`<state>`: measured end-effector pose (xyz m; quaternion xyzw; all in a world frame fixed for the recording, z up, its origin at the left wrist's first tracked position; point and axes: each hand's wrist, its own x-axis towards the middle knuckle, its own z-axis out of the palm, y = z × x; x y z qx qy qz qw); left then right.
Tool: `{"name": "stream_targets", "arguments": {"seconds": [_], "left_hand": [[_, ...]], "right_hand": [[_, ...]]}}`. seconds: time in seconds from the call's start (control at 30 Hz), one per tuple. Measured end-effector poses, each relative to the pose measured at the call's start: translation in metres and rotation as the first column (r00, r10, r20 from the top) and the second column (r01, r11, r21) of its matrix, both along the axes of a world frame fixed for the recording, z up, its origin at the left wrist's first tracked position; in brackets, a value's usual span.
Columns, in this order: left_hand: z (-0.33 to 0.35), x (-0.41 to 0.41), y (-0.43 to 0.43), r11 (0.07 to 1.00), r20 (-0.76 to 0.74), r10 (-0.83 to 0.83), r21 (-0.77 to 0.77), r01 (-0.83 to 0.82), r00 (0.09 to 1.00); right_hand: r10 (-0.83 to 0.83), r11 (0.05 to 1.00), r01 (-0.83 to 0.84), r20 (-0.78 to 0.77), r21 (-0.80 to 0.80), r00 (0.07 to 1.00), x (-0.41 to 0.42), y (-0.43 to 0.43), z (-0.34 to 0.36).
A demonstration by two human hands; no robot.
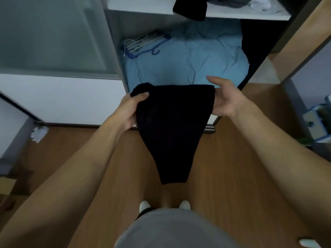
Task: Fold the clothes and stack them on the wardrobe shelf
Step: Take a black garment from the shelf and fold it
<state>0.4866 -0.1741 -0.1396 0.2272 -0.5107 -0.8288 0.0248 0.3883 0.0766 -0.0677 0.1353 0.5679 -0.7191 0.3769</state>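
The person holds a black ribbed knit garment [172, 126] up in front of them. The left hand [131, 108] grips its top left corner, thumb on the front. The right hand [222, 99] pinches the top right corner. The garment hangs between the hands and gets thin at the bottom, like a soft triangle. Just past the hands lies a crumpled light blue soft blanket [188, 58]. Higher up is a flat white wardrobe shelf [143, 6] with a dark floppy cloth [189, 8] drooping over its edge.

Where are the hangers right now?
Head view, upper left of centre: the hangers lie on the blue bedding against the wardrobe's left inner wall, below the white shelf.
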Motion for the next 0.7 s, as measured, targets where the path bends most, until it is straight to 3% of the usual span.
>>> {"name": "stream_targets", "arguments": {"seconds": [0.13, 0.2, 0.3, 0.47, 0.6, 0.7], "left_hand": [[0.002, -0.008, 0.007, 0.999, 0.025, 0.05, -0.008, -0.05, 0.998], [0.003, -0.006, 0.006, 0.998, 0.004, 0.009, 0.06, -0.009, 1.0], [-0.001, 0.004, -0.002, 0.979, -0.049, -0.134, 0.147, 0.139, 0.99], [-0.019, 0.018, -0.002, 0.945, -0.001, -0.278, 0.176, 0.274, 0.96], [-0.022, 0.019, 0.013, 0.957, 0.115, -0.262, 0.156, 0.243, 0.958], [-0.015, 0.009, 0.023, 0.99, 0.194, -0.136, 0.075, 0.123, 0.972]], "right_hand": [[0.038, 0.999, -0.034, -0.152, 0.033, 0.988, 0.026, 0.005, -0.03], [0.017, 1.0, -0.012, -0.187, 0.028, 0.982, 0.035, 0.002, -0.041], [-0.085, 0.995, 0.073, -0.188, -0.067, 0.979, 0.034, -0.001, -0.043], [-0.125, 0.984, 0.112, -0.087, -0.14, 0.988, 0.031, -0.007, -0.043], [-0.107, 0.98, 0.107, 0.008, -0.17, 0.994, 0.029, 0.001, -0.044], [-0.056, 0.984, 0.046, -0.048, -0.175, 0.997, 0.021, 0.009, -0.038]]}}
